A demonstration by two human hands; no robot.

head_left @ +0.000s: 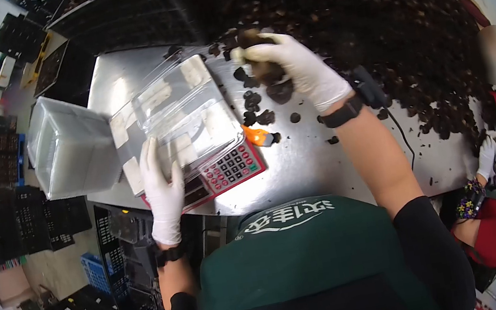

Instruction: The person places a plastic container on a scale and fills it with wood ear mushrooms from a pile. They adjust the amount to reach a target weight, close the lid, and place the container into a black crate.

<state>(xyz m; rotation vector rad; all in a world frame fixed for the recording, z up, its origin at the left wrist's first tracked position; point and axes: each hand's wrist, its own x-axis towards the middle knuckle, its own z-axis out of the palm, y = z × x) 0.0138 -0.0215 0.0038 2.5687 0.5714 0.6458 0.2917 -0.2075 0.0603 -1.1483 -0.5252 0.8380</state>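
My left hand (165, 194), in a white glove, rests at the near edge of a clear plastic tray (191, 125), fingers on its rim. The tray lies on a scale (231, 169) with a red frame and a keypad. My right hand (295, 63), also gloved, is closed around dark brown mushroom-like pieces (266, 71), held above the metal table (309, 171) to the right of the tray. Several loose dark pieces (252, 101) lie between the tray and my right hand. An orange object (257, 136) sits beside the scale.
A stack of clear containers (73, 147) stands left of the scale. A large dark heap (370, 25) covers the table's far right. A black device (370, 89) with a cable lies near my right wrist. Another person's gloved hands (489, 152) are at the right edge. Black crates (24, 216) stand left.
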